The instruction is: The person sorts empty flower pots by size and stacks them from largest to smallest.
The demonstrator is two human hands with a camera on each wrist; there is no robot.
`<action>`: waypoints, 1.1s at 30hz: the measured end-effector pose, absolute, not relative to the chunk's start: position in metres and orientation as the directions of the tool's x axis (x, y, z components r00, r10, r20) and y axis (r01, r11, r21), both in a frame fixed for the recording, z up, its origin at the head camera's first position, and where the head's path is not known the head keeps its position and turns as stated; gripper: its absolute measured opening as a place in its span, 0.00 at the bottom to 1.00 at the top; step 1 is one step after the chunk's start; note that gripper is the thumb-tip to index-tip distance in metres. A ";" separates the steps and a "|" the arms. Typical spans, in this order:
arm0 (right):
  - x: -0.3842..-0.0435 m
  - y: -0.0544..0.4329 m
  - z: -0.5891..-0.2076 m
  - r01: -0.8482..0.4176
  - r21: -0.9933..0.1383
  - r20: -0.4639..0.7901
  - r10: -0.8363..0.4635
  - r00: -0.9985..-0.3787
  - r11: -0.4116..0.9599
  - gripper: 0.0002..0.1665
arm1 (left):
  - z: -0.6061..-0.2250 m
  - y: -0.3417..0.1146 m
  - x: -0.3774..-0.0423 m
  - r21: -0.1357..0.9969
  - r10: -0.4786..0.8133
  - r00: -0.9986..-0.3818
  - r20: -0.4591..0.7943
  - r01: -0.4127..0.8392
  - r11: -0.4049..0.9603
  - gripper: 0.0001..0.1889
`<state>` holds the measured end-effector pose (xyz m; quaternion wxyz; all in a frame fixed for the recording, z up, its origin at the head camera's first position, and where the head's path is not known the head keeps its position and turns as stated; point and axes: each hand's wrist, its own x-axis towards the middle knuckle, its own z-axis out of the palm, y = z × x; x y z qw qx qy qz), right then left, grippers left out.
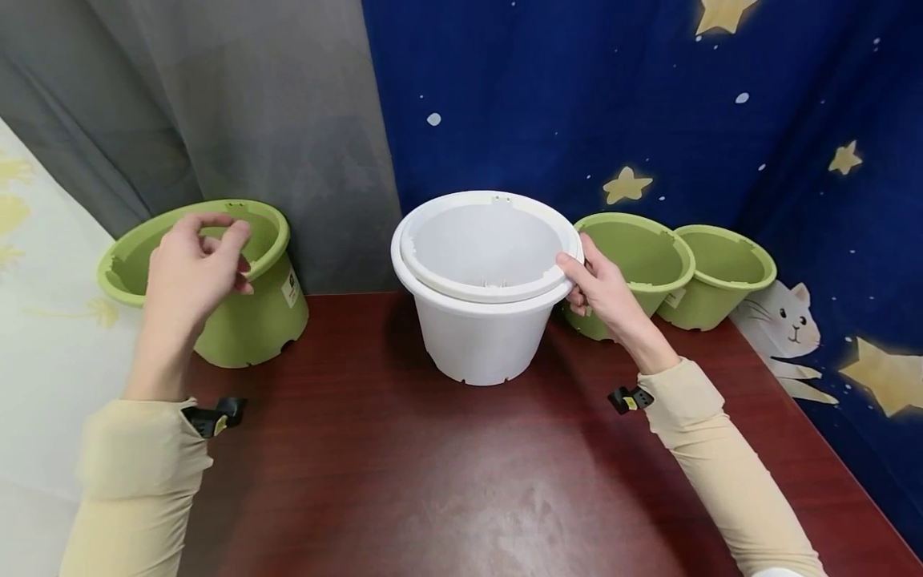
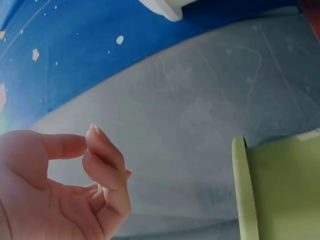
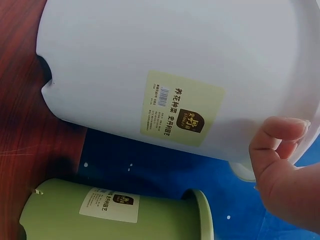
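Observation:
Two white plastic flowerpots are nested at the middle of the table: the inner white pot (image 1: 481, 290) sits inside the outer white pot (image 1: 483, 340), their rims close together. My right hand (image 1: 609, 292) grips the rims at the right side, thumb on top and fingers underneath. In the right wrist view, a label (image 3: 182, 107) shows on the white wall beside that hand. My left hand (image 1: 191, 264) is raised in front of the large green pot (image 1: 248, 328), fingers loosely curled and holding nothing. Thumb and fingertips meet in the left wrist view, apart from the green rim (image 2: 242, 190).
Two smaller green pots stand right of the white ones: a nearer green pot (image 1: 649, 298) and a farther green pot (image 1: 695, 308). The dark red table (image 1: 433, 457) reaches back to a grey curtain (image 1: 288, 120) and a blue star-patterned curtain (image 1: 519, 104).

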<state>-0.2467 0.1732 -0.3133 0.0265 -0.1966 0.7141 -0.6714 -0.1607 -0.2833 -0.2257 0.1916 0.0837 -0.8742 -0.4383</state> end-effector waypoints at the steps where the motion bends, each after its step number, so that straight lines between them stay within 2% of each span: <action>1: -0.247 0.173 -0.314 -0.245 -0.969 0.226 -0.316 -0.922 0.023 0.32 | -0.226 -0.286 -0.160 0.798 -0.331 -0.905 0.267 0.015 0.603 0.24; 11: -0.246 0.173 -0.313 -0.248 -0.968 0.224 -0.311 -0.924 0.039 0.28 | -0.232 -0.306 -0.157 0.818 -0.442 -0.863 0.243 -0.062 0.572 0.24; 17: -0.246 0.173 -0.315 -0.254 -0.966 0.224 -0.315 -0.922 0.056 0.27 | -0.236 -0.318 -0.159 0.819 -0.477 -0.844 0.245 -0.083 0.568 0.19; 22: -0.247 0.174 -0.314 -0.265 -0.963 0.234 -0.315 -0.920 0.059 0.28 | -0.242 -0.328 -0.163 0.822 -0.498 -0.840 0.213 -0.122 0.557 0.27; 24: -0.248 0.174 -0.314 -0.265 -0.963 0.235 -0.316 -0.919 0.055 0.28 | -0.245 -0.330 -0.163 0.834 -0.513 -0.837 0.190 -0.139 0.535 0.27; 29: -0.248 0.174 -0.314 -0.264 -0.963 0.237 -0.318 -0.918 0.045 0.28 | -0.247 -0.335 -0.161 0.882 -0.570 -0.809 0.143 -0.157 0.444 0.11; 33: -0.248 0.175 -0.315 -0.258 -0.965 0.233 -0.321 -0.918 0.038 0.29 | -0.246 -0.341 -0.160 0.900 -0.614 -0.779 0.126 -0.170 0.401 0.09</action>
